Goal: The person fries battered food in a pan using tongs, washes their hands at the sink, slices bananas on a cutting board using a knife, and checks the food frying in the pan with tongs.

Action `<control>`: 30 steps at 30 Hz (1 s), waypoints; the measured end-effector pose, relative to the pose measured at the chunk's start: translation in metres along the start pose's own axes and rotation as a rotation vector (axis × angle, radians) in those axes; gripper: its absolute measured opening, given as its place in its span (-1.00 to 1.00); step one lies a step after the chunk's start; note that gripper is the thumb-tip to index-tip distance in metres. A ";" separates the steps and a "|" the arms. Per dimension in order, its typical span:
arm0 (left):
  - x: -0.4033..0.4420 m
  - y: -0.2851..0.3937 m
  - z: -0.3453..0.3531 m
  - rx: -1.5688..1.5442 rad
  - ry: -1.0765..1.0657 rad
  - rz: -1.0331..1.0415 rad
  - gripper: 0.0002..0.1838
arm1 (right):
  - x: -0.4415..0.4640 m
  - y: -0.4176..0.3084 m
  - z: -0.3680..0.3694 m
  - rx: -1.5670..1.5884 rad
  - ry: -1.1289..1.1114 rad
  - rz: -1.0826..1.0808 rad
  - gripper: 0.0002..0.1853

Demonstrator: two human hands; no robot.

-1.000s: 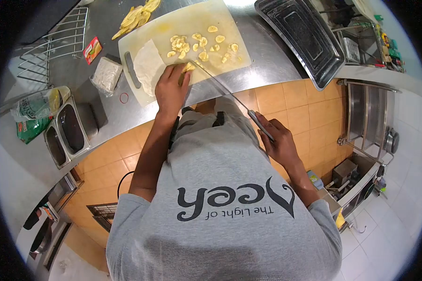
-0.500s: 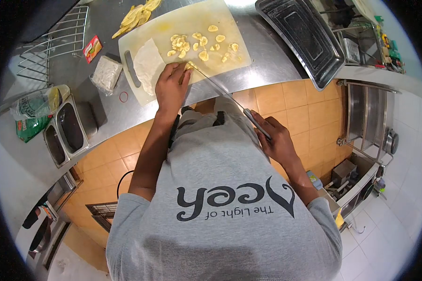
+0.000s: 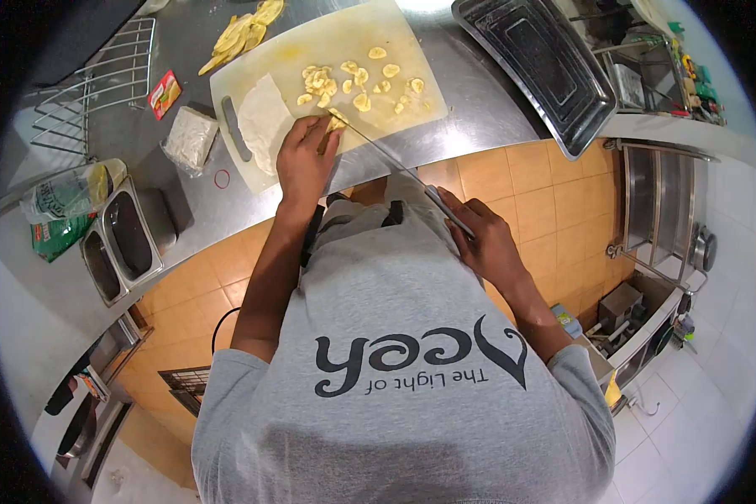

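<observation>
My left hand (image 3: 309, 158) pinches a short piece of banana (image 3: 336, 123) at the near edge of the white cutting board (image 3: 328, 42). In my right hand (image 3: 489, 244) is the handle of a long knife (image 3: 382, 149), its blade slanting up to the left with the tip at the banana piece. Several thin banana slices (image 3: 318, 80) lie on the board beyond the blade, some clustered, some scattered. A whitish sheet (image 3: 263, 122) lies on the board's left side, beside the handle slot, partly behind my left hand.
Yellow peels (image 3: 245, 34) lie behind the board. On the left are a red packet (image 3: 165, 94), a bagged white block (image 3: 191, 139), a red rubber band (image 3: 222, 179), metal containers (image 3: 130, 231) and a wire rack (image 3: 101, 88). A black tray (image 3: 546, 71) is at right.
My right hand and the knife handle have moved left and slightly up, so the blade lies closer to the banana piece. My left hand has barely moved.
</observation>
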State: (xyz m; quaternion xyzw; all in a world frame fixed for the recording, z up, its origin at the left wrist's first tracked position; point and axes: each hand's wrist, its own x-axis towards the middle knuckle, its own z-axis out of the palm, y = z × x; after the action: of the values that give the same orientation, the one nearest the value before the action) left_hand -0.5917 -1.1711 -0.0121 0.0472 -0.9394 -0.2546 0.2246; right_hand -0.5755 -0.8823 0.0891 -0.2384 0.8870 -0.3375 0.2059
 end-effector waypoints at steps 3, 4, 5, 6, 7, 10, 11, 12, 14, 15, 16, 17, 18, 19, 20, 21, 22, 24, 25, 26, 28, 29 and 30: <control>0.000 0.005 -0.003 -0.067 -0.009 -0.095 -0.70 | -0.003 0.001 -0.003 -0.016 -0.004 -0.010 -0.43; 0.000 0.007 -0.004 -0.106 -0.022 -0.154 -0.69 | -0.005 0.002 -0.004 -0.025 -0.003 -0.015 -0.43; 0.000 0.006 -0.004 -0.111 -0.034 -0.174 -0.69 | -0.007 0.004 -0.006 -0.030 -0.004 -0.001 -0.42; -0.001 0.004 -0.003 -0.115 -0.046 -0.194 -0.69 | -0.009 0.005 -0.008 -0.034 -0.006 0.013 -0.42; -0.001 0.002 -0.003 -0.120 -0.058 -0.214 -0.69 | -0.011 0.006 -0.009 -0.038 -0.008 0.028 -0.41; -0.002 0.002 -0.001 -0.118 -0.047 -0.194 -0.73 | -0.013 0.003 -0.015 -0.009 0.007 0.034 -0.40; -0.001 0.001 0.000 -0.099 -0.023 -0.150 -0.73 | -0.014 0.002 -0.016 -0.009 0.002 0.031 -0.40; -0.001 -0.001 0.001 -0.082 -0.001 -0.106 -0.74 | -0.014 0.002 -0.017 -0.009 -0.003 0.030 -0.40; -0.001 -0.002 0.002 -0.060 0.021 -0.060 -0.75 | -0.015 0.001 -0.016 -0.003 -0.007 0.022 -0.40; -0.001 -0.001 0.002 -0.055 0.020 -0.058 -0.76 | -0.014 0.000 -0.016 0.004 -0.008 0.015 -0.40; -0.001 -0.001 0.001 -0.049 0.020 -0.057 -0.77 | -0.014 -0.001 -0.015 0.011 -0.008 0.007 -0.40; -0.001 -0.001 0.001 -0.068 0.014 -0.076 -0.77 | -0.014 -0.001 -0.013 0.017 -0.003 0.003 -0.40; -0.002 -0.001 0.001 -0.086 0.008 -0.095 -0.76 | -0.013 -0.002 -0.012 0.023 0.001 -0.001 -0.40; -0.002 0.000 0.001 -0.103 0.002 -0.115 -0.75 | -0.013 -0.002 -0.011 0.030 0.006 -0.005 -0.41; -0.002 0.000 0.001 -0.098 -0.004 -0.125 -0.75 | -0.013 -0.001 -0.010 0.019 0.001 -0.008 -0.41; -0.003 0.000 0.001 -0.093 -0.010 -0.136 -0.75 | -0.013 -0.001 -0.010 0.008 -0.004 -0.010 -0.41; -0.003 -0.001 0.002 -0.089 -0.017 -0.145 -0.75 | -0.013 0.000 -0.009 -0.003 -0.008 -0.012 -0.42; -0.003 -0.002 0.003 -0.083 -0.005 -0.122 -0.75 | -0.012 0.001 -0.008 -0.009 0.000 -0.020 -0.42; -0.004 -0.003 0.004 -0.080 0.002 -0.110 -0.75 | -0.012 0.001 -0.007 -0.012 0.003 -0.024 -0.42; -0.004 -0.003 0.003 -0.083 0.003 -0.108 -0.75 | -0.012 0.001 -0.007 -0.013 0.000 -0.022 -0.42; -0.003 -0.002 0.002 -0.088 0.006 -0.103 -0.76 | -0.011 0.000 -0.007 -0.015 -0.005 -0.019 -0.42; -0.003 -0.001 0.002 -0.091 0.010 -0.102 -0.76 | -0.010 0.000 -0.006 -0.015 -0.013 -0.006 -0.42; -0.002 0.000 0.001 -0.093 0.013 -0.100 -0.76 | -0.010 0.001 -0.004 -0.014 -0.020 0.007 -0.42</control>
State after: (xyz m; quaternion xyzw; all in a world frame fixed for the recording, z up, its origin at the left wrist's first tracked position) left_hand -0.5902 -1.1704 -0.0141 0.0853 -0.9215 -0.3087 0.2197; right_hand -0.5702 -0.8737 0.0934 -0.2401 0.8881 -0.3282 0.2144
